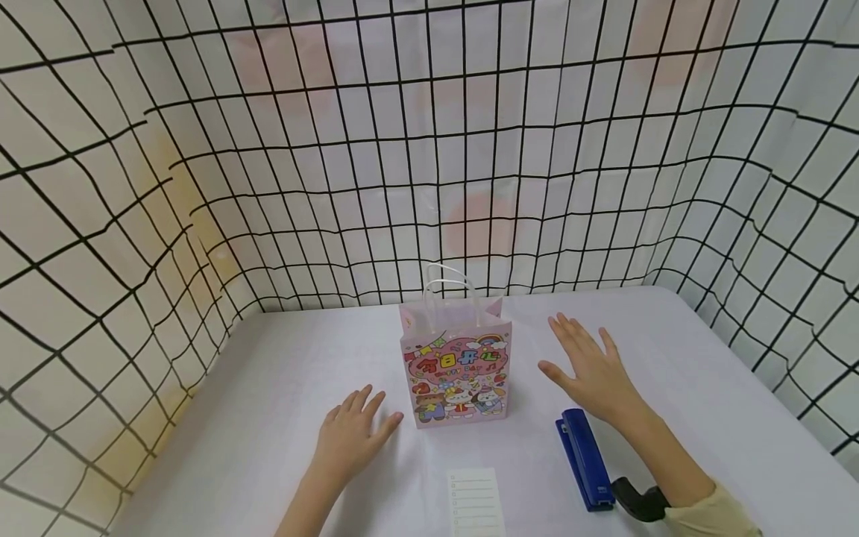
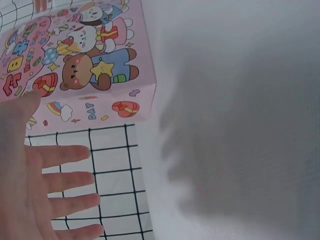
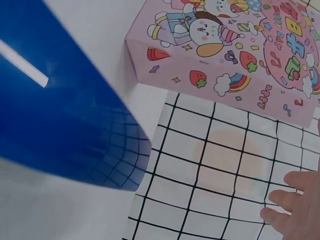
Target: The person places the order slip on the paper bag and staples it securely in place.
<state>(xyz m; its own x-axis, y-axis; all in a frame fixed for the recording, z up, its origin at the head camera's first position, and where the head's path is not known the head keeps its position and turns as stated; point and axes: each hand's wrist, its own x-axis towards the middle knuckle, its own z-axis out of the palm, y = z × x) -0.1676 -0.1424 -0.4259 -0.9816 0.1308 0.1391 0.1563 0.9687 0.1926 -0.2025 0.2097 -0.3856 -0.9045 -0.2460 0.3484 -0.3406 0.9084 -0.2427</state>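
A pink paper gift bag (image 1: 458, 377) with cartoon animals and white handles stands upright in the middle of the table. My left hand (image 1: 349, 436) is just left of the bag, fingers spread and nothing held; the left wrist view shows its thumb overlapping the bag's printed side (image 2: 100, 75). To the right of the bag my right hand (image 1: 590, 369) hovers with extended fingers, holding nothing. Below that hand lies a blue stapler (image 1: 585, 459), which looms large in the right wrist view. A white lined paper slip (image 1: 476, 501) lies in front of the bag.
The white table (image 1: 288, 373) is enclosed by white walls with a black grid (image 1: 463, 149) at the back and sides. A black curved piece (image 1: 639, 501) sits at my right wrist, by the stapler's near end.
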